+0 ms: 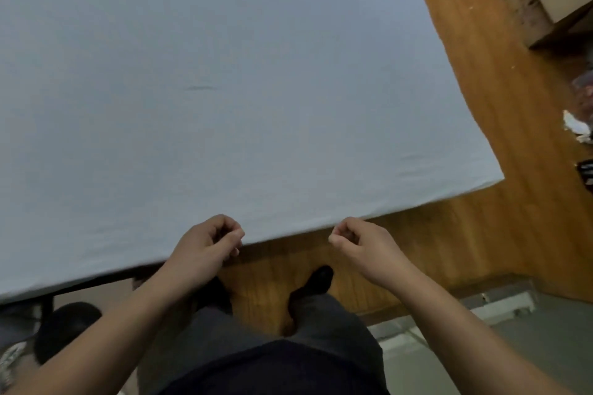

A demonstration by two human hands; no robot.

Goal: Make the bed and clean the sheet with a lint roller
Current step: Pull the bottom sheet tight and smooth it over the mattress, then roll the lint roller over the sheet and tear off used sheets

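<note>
The pale blue sheet (224,90) lies smooth across the bed, reaching its near edge and right corner. At that near edge both hands hover, left hand (205,242) and right hand (359,242), fingers clenched, gripping nothing visible, above the wooden floor (481,218).

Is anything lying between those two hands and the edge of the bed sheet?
Nothing visible. The left hand and right hand hover with curled fingers right at the near edge of the sheet, and no object lies between.
</note>
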